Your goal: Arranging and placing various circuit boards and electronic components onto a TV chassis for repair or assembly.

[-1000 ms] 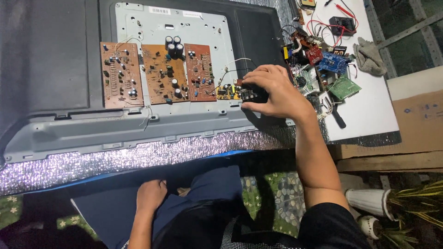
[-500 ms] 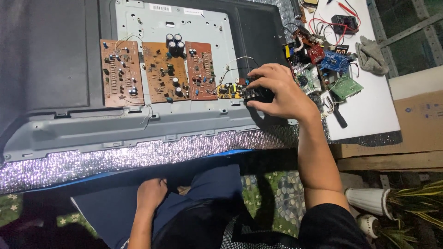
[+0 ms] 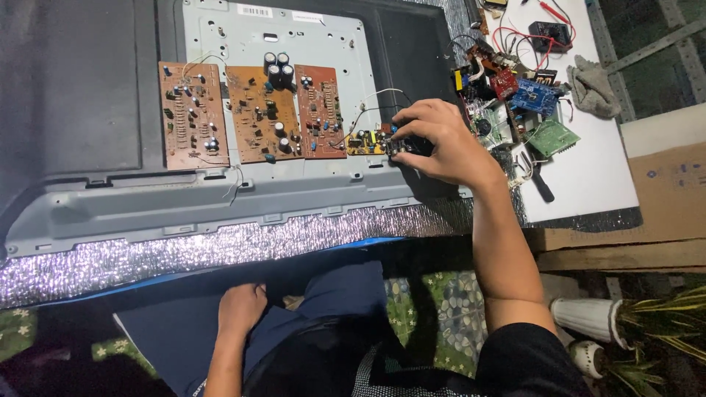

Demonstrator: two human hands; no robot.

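The right hand (image 3: 440,149) has its grip pinched around a small dark component (image 3: 407,146) at the end of the yellow board (image 3: 365,141), on the grey metal chassis (image 3: 220,198). The left hand (image 3: 240,310) rests loose on the person's lap, grasping nothing.

Setting, seen from above, dim light brightest at 12 o'clock. Silver foil mat (image 3: 184,257) across the centre, over a blue sheet (image 3: 158,334). Green floral floor covering (image 3: 441,312) at 6 o'clock. White board (image 3: 599,158) at 2 o'clock. Cardboard box (image 3: 665,180) at 3 o'clock. White plant pots (image 3: 581,316) with leaves at 4 o'clock.
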